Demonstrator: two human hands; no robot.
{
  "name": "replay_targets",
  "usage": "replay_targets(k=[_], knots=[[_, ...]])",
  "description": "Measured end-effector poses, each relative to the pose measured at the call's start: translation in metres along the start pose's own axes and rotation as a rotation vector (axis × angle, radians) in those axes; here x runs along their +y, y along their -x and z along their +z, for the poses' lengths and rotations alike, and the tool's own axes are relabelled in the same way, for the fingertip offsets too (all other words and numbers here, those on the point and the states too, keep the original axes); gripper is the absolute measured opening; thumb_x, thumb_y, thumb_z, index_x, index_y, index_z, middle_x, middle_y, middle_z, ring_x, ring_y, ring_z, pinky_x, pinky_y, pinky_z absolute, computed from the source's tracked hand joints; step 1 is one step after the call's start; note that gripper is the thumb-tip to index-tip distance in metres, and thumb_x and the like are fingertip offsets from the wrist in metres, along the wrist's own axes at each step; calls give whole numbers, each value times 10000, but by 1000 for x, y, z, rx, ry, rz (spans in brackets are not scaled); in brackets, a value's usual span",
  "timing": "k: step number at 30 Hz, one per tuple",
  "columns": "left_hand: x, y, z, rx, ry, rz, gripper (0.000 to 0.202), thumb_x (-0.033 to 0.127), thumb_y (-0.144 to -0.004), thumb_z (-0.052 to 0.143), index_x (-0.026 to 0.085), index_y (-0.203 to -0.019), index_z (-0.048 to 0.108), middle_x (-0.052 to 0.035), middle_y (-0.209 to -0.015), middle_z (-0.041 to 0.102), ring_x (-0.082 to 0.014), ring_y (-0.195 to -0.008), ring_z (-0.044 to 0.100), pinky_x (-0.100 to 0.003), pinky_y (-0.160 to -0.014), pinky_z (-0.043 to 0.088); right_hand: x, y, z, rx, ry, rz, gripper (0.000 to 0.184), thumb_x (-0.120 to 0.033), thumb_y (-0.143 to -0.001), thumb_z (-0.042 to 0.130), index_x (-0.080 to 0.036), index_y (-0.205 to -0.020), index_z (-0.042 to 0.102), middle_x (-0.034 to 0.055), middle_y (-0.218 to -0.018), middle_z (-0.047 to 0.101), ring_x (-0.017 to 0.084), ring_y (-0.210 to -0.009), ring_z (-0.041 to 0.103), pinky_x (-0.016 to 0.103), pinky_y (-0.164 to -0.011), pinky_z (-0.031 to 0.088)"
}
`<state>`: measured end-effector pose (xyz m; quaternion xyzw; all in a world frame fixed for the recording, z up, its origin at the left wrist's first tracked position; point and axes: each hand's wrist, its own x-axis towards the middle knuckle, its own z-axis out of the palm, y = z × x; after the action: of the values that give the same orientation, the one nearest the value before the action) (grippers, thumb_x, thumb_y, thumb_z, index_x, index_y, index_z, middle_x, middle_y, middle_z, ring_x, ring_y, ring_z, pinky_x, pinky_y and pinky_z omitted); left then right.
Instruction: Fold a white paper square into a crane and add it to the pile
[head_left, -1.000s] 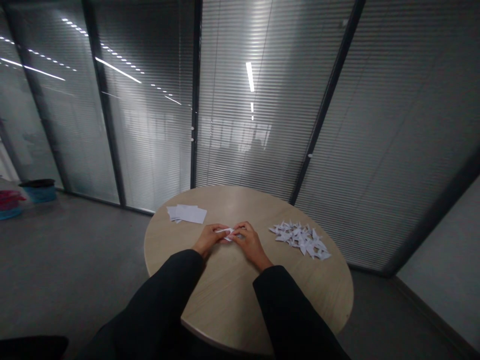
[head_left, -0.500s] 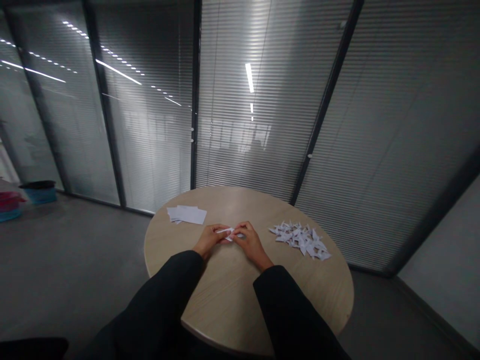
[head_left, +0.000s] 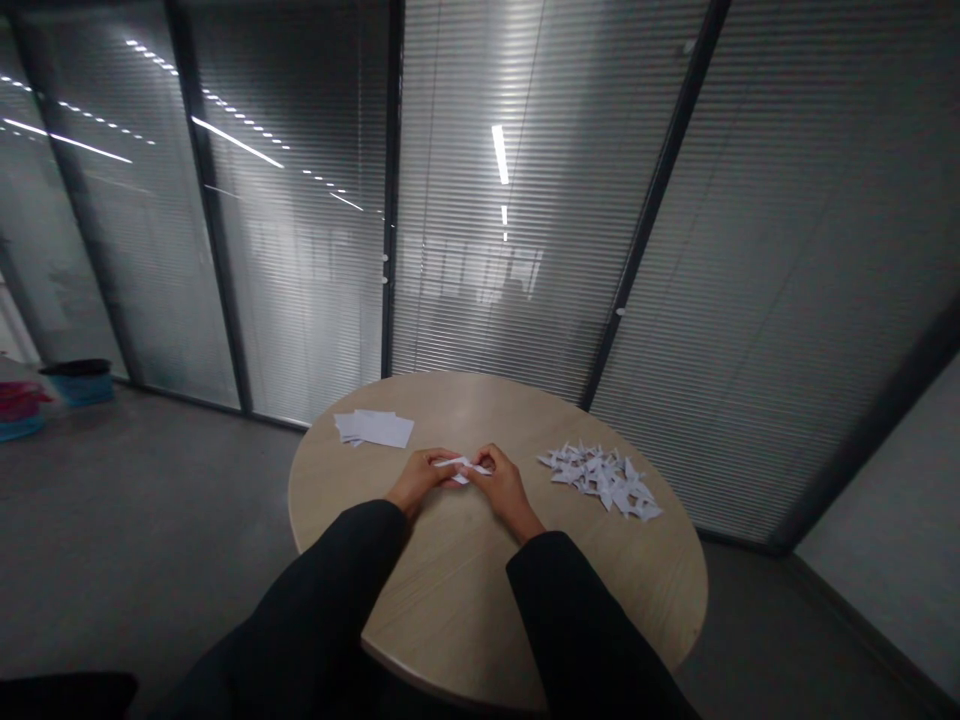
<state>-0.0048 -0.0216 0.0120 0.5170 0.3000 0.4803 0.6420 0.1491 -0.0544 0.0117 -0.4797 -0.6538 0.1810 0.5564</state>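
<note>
One small piece of folded white paper (head_left: 463, 470) sits between the fingertips of two bare hands, above the middle of a round, pale wood-grained table (head_left: 450, 590). The left hand (head_left: 417, 480) pinches the paper's left part between its thumb and bent fingers, so the paper lies at this hand's fingertips, on the side facing the other hand. The right hand (head_left: 504, 488) grips the paper's right part in the same way, thumb on the near side and fingers curled beyond, with a thin white tip showing beside the thumb. The two hands are close together, joined through the paper. Thumbs and fingers cover much of it, and it is too small to make out the folds or the full outline; whether its underside touches the tabletop cannot be told. Beyond the left hand lies a loose stack of flat, rectangular white paper sheets (head_left: 382, 428), slightly fanned; their number is hard to read. To the right of the right hand, well apart from it, spreads a heap of pointed, folded white paper shapes (head_left: 602, 482), overlapping so that single ones are hard to separate. Long black sleeves (head_left: 319, 590) hide both forearms and run out of view at the bottom, covering part of the table's near edge.
</note>
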Motion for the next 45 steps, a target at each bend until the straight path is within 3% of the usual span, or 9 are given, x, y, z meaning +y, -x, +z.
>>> replay_targets(k=[11,17,22,32,36,45], knots=[[4,4,1,-57,9,-29,414,317,-489,840,90,-799,685,-75,-780,681,-159,-717,633,-280,-712,512,3,0,0,-4,-40,38,264,-403,-652,681,-209,-717,516,-23,-636,571,156,-620,546,251,-571,427],[3,4,1,-109,-44,18,452,269,-512,822,107,-910,678,-81,-864,691,-171,-765,632,-290,-755,489,11,-3,-3,33,-32,34,213,-370,-657,660,-209,-716,534,-18,-642,580,160,-637,549,252,-575,430],[1,0,0,-71,-207,94,496,238,-465,832,104,-916,678,-53,-766,694,-152,-668,613,-263,-687,464,11,-3,-1,16,-73,57,208,-360,-650,665,-212,-725,540,-16,-658,588,162,-640,553,258,-584,436],[4,1,2,-73,-211,110,462,308,-494,813,97,-885,685,-59,-740,688,-140,-611,593,-259,-637,459,6,-3,-1,-52,-183,31,173,-340,-688,621,-202,-780,569,8,-780,598,173,-757,577,285,-701,459],[4,1,1,-49,-262,135,436,287,-513,794,98,-891,684,-41,-701,676,-126,-583,568,-243,-610,435,5,-3,-2,-99,-274,109,214,-393,-724,589,-205,-818,553,18,-791,613,186,-741,594,297,-663,471],[6,1,3,-43,-373,154,433,229,-511,778,122,-922,694,7,-619,625,-113,-548,514,-224,-558,385,10,-4,-1,-2,-280,132,362,-365,-651,669,-210,-922,488,-22,-757,533,133,-641,557,260,-616,458]])
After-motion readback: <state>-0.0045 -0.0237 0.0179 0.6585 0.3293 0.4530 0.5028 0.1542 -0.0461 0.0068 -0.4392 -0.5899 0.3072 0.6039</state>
